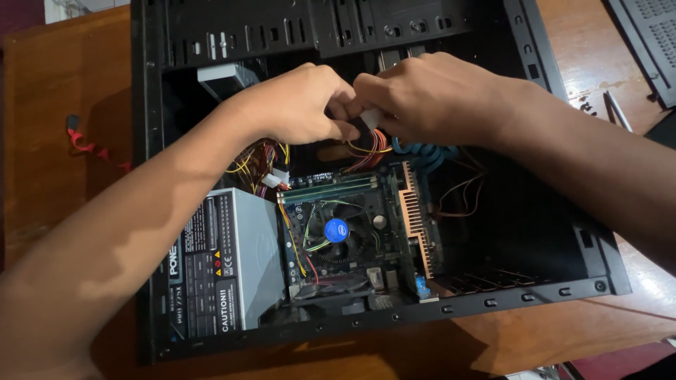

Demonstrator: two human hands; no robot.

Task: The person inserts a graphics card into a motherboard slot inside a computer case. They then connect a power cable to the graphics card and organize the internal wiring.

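An open black computer case (493, 304) lies on its side on a wooden table. My left hand (299, 105) and my right hand (429, 95) meet above the case's upper middle, both pinching a small white plug connector (371, 117) with red, yellow and black wires (373, 144) trailing down from it. Below the hands sits the green motherboard (366, 239) with a round cooler fan (336, 231) that has a blue centre. A grey power supply box (225, 260) fills the lower left of the case. How the connector mates is hidden by my fingers.
A red cable (88, 146) lies on the table (56, 91) left of the case. A grey case panel (651, 39) and a metal tool (618, 110) rest at the upper right. A card with a copper-coloured heat sink (414, 218) stands right of the fan. Loose wire bundles (264, 165) hang beside the power supply.
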